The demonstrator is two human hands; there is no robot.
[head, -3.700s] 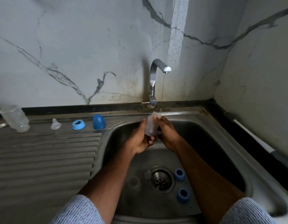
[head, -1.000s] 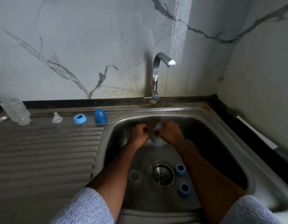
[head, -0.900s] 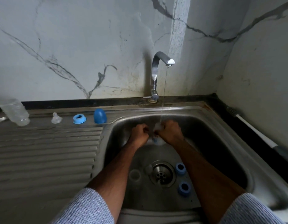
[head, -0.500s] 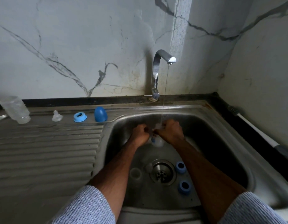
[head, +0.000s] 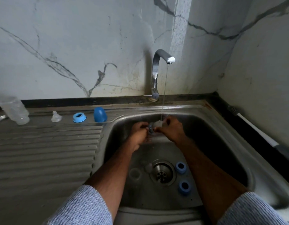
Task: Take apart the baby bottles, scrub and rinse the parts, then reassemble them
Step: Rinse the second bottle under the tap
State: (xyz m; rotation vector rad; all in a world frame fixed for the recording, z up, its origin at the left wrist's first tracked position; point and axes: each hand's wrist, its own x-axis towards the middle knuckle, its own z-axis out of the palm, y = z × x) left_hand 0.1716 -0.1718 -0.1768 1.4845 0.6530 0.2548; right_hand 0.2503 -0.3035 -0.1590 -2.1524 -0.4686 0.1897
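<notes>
Left hand [head: 138, 135] and right hand [head: 170, 129] over the sink [head: 221, 127], fingers of both curled round a small clear bottle part [head: 157, 123] under the tap stream [head: 164, 95], two blue rings [head: 181, 168] near the drain [head: 162, 172]

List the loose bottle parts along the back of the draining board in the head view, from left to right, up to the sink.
Clear bottle lying on its side → clear teat → blue screw ring → blue cap → sink.
</notes>
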